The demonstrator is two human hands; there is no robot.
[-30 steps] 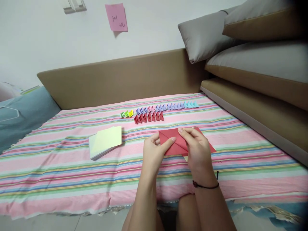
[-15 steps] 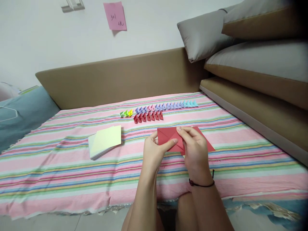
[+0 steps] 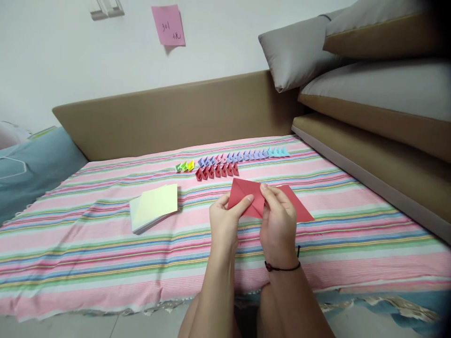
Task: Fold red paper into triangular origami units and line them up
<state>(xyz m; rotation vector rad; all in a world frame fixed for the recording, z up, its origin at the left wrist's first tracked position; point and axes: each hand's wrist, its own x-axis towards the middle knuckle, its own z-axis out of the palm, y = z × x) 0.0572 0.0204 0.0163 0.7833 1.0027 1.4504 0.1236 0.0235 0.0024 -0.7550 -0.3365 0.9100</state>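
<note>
A creased piece of red origami paper (image 3: 244,189) is held up between both hands. My left hand (image 3: 227,217) pinches its left part, with the thumb lying across the front face. At the right side, my right hand (image 3: 278,211) grips the paper's edge between thumb and fingers. Behind the right hand, another red sheet (image 3: 299,206) lies on the cloth, partly hidden. Farther back stand a row of small folded dark-red paper pieces (image 3: 218,171) and a longer row of purple, pink and blue ones (image 3: 246,156).
On the striped cloth (image 3: 105,263) at left lies a stack of paper (image 3: 155,206) with pale yellow on top. Small green and yellow folded pieces (image 3: 185,166) stand beyond it. Grey-brown cushions (image 3: 380,89) are piled at right; a brown backrest (image 3: 176,117) runs along the wall.
The red paper has tilted, its upper left corner rising. My right hand has shifted slightly left, and my left thumb has slid a little on the paper.
</note>
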